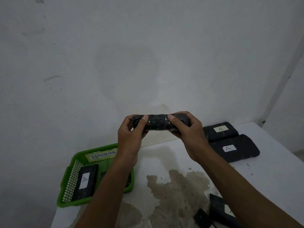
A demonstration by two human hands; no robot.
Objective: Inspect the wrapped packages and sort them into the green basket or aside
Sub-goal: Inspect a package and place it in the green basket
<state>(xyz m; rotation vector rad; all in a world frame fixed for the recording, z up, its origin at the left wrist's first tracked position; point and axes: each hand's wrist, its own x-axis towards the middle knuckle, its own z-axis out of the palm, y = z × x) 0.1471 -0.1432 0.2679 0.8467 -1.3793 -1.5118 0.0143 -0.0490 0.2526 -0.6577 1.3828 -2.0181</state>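
Note:
I hold one black wrapped package up in front of the wall, above the table. My left hand grips its left end and my right hand grips its right end, thumbs on the near face. The green basket, labelled ABNORMAL, sits at the table's left edge. It holds a black package with an A label and a second one mostly hidden by my left forearm. Two black packages with A labels lie aside at the right back.
More black packages lie at the front right, partly under my right forearm. The white table has a large brown stain in the middle. A white wall stands close behind, with a corner at the right.

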